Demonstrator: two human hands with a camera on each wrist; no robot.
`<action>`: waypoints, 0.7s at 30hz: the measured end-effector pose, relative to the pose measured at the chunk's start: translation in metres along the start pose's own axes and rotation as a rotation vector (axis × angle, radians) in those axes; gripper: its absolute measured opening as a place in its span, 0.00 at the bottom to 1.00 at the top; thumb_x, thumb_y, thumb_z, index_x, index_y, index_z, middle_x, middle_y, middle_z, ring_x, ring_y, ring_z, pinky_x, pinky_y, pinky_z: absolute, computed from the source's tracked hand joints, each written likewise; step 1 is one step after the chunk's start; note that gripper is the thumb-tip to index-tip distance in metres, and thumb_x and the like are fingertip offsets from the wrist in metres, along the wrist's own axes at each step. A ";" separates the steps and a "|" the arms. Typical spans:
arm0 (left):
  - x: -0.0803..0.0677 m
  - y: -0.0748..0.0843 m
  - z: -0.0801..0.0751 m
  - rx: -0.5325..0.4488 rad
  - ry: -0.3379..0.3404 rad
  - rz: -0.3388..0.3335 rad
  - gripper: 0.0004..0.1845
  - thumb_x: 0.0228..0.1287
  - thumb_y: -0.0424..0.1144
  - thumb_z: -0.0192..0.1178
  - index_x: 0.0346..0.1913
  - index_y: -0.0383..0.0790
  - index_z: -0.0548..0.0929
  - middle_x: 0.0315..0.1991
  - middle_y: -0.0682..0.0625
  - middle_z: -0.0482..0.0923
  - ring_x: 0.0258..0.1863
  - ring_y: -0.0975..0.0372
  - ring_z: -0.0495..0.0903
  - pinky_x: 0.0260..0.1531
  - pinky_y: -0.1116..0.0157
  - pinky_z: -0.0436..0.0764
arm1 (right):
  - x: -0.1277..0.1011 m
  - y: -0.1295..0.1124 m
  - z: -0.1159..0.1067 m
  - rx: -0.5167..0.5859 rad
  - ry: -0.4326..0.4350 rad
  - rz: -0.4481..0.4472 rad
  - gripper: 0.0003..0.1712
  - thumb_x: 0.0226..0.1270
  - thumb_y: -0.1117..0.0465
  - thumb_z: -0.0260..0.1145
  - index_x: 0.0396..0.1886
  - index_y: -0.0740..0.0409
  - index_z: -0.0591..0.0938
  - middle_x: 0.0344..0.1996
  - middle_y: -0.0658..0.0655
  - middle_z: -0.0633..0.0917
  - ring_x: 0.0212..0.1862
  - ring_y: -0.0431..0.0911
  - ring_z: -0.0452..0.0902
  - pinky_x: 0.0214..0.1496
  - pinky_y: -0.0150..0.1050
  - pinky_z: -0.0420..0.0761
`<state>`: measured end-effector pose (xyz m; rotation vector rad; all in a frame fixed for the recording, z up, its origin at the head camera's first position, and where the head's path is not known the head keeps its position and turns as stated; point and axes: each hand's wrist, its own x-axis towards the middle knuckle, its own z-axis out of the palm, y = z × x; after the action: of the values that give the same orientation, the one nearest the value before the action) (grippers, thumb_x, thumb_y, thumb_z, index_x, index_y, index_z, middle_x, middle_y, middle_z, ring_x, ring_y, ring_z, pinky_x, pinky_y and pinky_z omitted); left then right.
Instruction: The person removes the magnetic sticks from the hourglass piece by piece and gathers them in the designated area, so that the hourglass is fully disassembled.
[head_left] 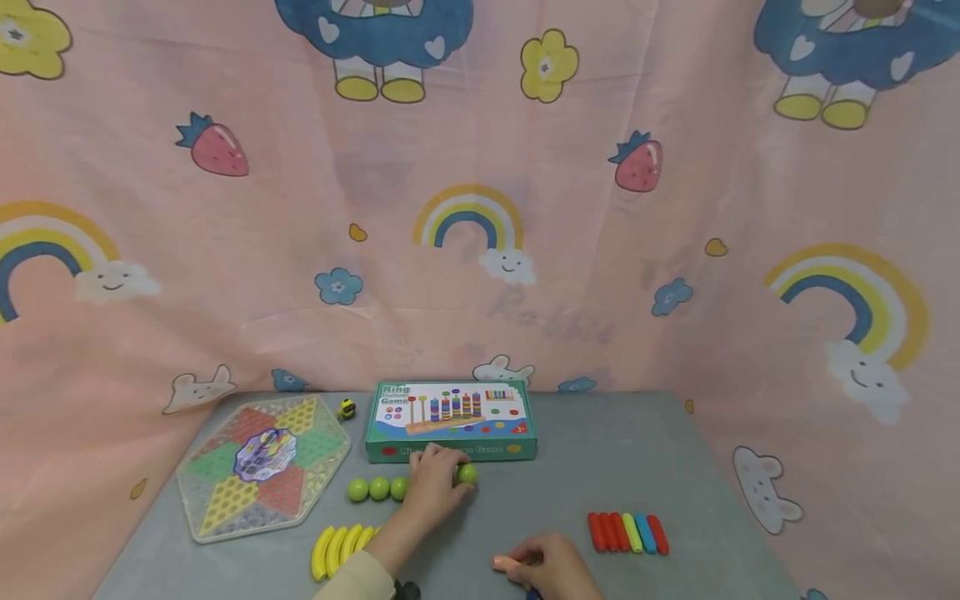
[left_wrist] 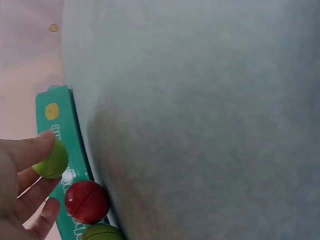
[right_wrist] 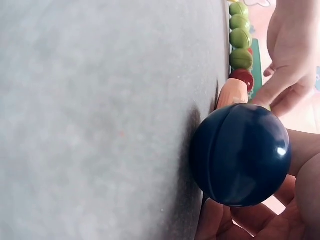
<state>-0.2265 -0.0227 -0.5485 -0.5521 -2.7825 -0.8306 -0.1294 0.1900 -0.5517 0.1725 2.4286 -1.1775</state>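
Observation:
My left hand [head_left: 433, 483] reaches over a row of green balls [head_left: 379, 488] in front of the box. In the left wrist view, its thumb and fingers pinch one green ball [left_wrist: 52, 161]. A red ball [left_wrist: 86, 201] lies close beside it. My right hand [head_left: 553, 568], nearer the table's front, pinches an orange stick [head_left: 504, 563]. In the right wrist view, a dark blue ball [right_wrist: 241, 155] sits before the right hand and covers part of the stick [right_wrist: 233, 93]; whether the hand touches this ball I cannot tell.
A green Ring Challenge Game box [head_left: 452, 422] lies at the back. Left stand a hexagonal star-patterned board [head_left: 217, 429] and a small yellow-black toy [head_left: 347, 408]. Yellow banana-shaped pieces [head_left: 336, 550] lie front left. Red, yellow and blue sticks [head_left: 617, 532] line up at right.

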 end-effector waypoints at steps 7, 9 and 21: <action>0.000 -0.007 0.012 0.069 -0.040 -0.003 0.16 0.53 0.41 0.76 0.46 0.46 0.88 0.43 0.52 0.87 0.49 0.55 0.74 0.54 0.45 0.63 | 0.004 0.002 0.001 0.014 -0.016 0.003 0.24 0.55 0.36 0.75 0.34 0.52 0.91 0.28 0.47 0.86 0.31 0.40 0.78 0.34 0.38 0.79; 0.000 -0.007 0.014 0.079 -0.055 0.004 0.16 0.53 0.40 0.76 0.46 0.45 0.88 0.44 0.51 0.87 0.50 0.54 0.75 0.55 0.44 0.64 | 0.005 0.003 0.002 0.013 -0.021 -0.002 0.23 0.56 0.37 0.75 0.34 0.52 0.91 0.27 0.48 0.86 0.30 0.41 0.78 0.33 0.37 0.79; -0.012 0.010 0.001 0.090 -0.076 0.086 0.32 0.56 0.41 0.74 0.64 0.44 0.78 0.56 0.49 0.82 0.60 0.52 0.72 0.59 0.45 0.66 | -0.010 0.008 0.000 -0.012 0.069 -0.019 0.44 0.60 0.31 0.68 0.54 0.68 0.79 0.27 0.51 0.80 0.29 0.43 0.74 0.32 0.39 0.76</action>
<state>-0.2114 -0.0186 -0.5477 -0.6953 -2.8250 -0.6768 -0.1180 0.1956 -0.5534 0.1900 2.5014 -1.1836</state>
